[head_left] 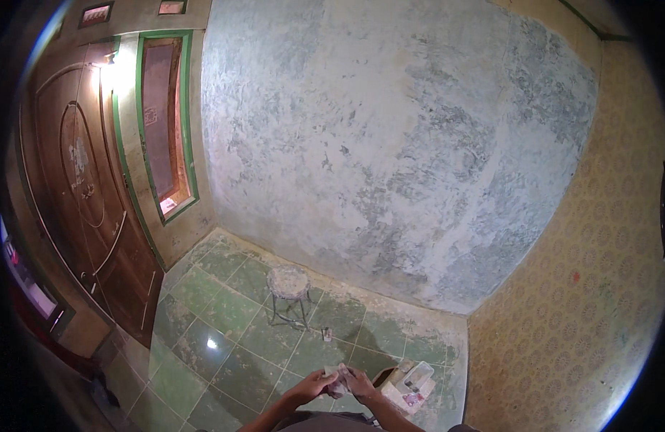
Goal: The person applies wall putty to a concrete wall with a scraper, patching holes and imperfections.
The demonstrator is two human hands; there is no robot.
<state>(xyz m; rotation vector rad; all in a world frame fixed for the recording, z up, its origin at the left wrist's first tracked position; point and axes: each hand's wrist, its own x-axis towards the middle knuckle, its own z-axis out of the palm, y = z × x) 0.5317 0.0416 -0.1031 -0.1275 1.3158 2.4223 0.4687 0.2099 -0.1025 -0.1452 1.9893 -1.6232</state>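
Note:
My left hand (317, 383) and my right hand (359, 384) meet in front of me, low in the view. Between them is a small pale, thin piece (332, 371), like paper or cloth; its exact kind is too small to tell. The fingers of both hands are closed around it. Just right of my right hand, on the floor, lies a group of pale things: a whitish box or tray (406, 397) and a clear-looking container (420, 374). A dark rounded opening (383, 376) shows beside them.
A dusty round stool (288, 282) stands near the patchy white-grey wall (361, 165). A small packet (327, 334) lies on the dust-marked green tile floor (235, 366). At left are a brown wooden door (84, 165) and a green-framed window (163, 122); patterned yellowish wall (563, 317) bounds the right.

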